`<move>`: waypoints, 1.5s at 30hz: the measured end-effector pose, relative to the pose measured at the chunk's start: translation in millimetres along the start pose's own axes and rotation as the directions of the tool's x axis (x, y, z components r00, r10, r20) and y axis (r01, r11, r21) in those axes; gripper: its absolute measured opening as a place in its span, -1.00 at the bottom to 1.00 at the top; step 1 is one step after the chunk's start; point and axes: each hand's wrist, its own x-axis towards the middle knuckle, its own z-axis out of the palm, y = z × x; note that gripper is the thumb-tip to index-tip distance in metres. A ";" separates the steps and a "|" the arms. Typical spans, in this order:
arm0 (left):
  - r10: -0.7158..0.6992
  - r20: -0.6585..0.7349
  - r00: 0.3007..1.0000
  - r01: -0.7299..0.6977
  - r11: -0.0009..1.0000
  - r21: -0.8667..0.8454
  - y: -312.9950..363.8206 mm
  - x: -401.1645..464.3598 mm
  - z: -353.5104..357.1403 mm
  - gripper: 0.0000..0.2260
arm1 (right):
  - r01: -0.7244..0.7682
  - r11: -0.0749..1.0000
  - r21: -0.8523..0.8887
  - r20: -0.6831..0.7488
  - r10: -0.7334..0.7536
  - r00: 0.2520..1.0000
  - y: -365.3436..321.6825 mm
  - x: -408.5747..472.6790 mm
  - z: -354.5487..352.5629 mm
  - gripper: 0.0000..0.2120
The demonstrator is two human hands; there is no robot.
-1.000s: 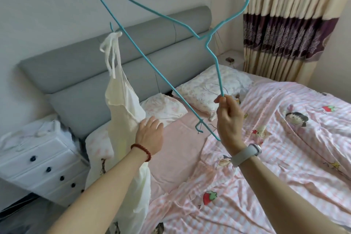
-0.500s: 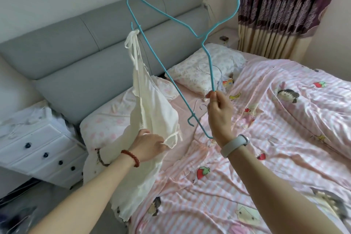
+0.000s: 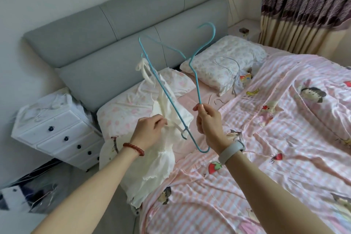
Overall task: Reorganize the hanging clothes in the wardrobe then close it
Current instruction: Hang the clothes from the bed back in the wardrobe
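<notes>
A blue wire hanger (image 3: 197, 85) is held tilted above the bed, hook pointing up and to the right. My right hand (image 3: 208, 121) pinches its thin arm between thumb and fingers. A cream strappy garment (image 3: 161, 150) hangs by one strap from the hanger's far upper end and droops down past the bed's edge. My left hand (image 3: 149, 131) grips the garment's upper part, close to the hanger's small lower hook. The wardrobe is not in view.
The bed (image 3: 266, 138) with a pink striped cartoon cover fills the right side, with two pillows (image 3: 224, 62) at a grey headboard (image 3: 123, 43). A white drawer unit (image 3: 57, 131) stands at the left. Curtains (image 3: 303, 5) hang at the back right.
The hanger and garment have come lower over the bed. My left hand has moved right along the garment to its upper part by the hanger; my right hand keeps its hold.
</notes>
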 end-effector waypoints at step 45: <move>-0.194 0.691 0.696 -0.216 0.862 0.459 -78.6 -90.0 281.6 0.16 | -0.653 0.726 -0.215 -0.697 0.354 0.624 265.1 -72.2 -297.1 -0.90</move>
